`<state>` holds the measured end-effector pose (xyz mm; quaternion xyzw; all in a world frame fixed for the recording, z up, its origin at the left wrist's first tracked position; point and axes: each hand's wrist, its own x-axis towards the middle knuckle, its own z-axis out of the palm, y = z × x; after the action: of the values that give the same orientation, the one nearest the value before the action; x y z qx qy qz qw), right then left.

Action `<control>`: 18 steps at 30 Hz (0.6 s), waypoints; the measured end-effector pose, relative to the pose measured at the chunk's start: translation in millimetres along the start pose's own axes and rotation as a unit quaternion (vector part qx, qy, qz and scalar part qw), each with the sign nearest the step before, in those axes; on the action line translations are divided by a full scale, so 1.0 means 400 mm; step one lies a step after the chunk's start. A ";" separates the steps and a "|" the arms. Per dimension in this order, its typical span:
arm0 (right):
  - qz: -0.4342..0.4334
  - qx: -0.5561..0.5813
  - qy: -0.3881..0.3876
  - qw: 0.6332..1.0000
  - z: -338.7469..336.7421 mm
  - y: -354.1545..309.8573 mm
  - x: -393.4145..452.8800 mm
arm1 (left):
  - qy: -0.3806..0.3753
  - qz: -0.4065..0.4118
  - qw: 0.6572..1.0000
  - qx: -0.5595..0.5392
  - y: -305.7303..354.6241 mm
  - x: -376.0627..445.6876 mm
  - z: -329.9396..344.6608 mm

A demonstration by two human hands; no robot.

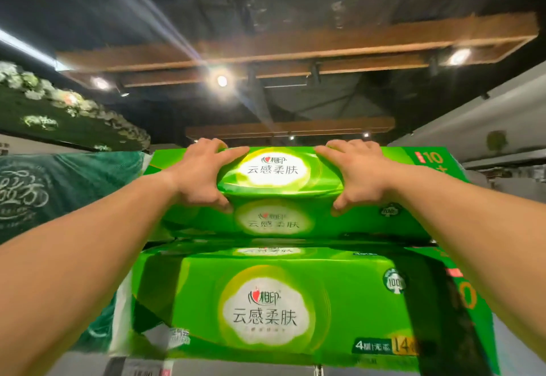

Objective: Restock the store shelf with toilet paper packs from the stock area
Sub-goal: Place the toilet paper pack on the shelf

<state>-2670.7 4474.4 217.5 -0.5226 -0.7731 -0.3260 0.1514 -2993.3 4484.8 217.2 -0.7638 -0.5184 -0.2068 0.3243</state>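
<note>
Low in the frame sits a green toilet paper pack [266, 307]. Above it, at centre, the left hand [199, 176] and right hand [359, 177] clamp the top pack [280, 177] by its ends, thumbs beneath, fingers over its top. It looks light, squashy and slick-wrapped; gripping the ends suits it.
</note>
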 end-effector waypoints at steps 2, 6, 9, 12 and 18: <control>-0.002 0.006 -0.013 1.000 0.025 -0.003 0.035 | -0.023 -0.003 1.000 -0.018 -0.024 0.013 0.035; 0.001 0.035 -0.058 0.998 0.025 0.013 0.098 | -0.067 -0.007 0.997 -0.046 -0.058 0.066 0.061; 0.023 0.064 -0.085 0.994 0.045 0.035 0.130 | -0.106 -0.017 0.992 -0.071 -0.068 0.114 0.060; 0.057 0.082 -0.076 0.992 0.096 0.052 0.141 | -0.141 -0.038 0.988 -0.056 -0.070 0.159 0.071; 0.068 0.062 -0.052 0.994 0.141 0.058 0.174 | -0.151 -0.067 0.986 -0.028 -0.021 0.160 0.107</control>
<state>-2671.8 4566.8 223.5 -0.5798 -0.7615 -0.2383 0.1649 -2977.8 4559.4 231.2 -0.7587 -0.6054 -0.1247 0.2057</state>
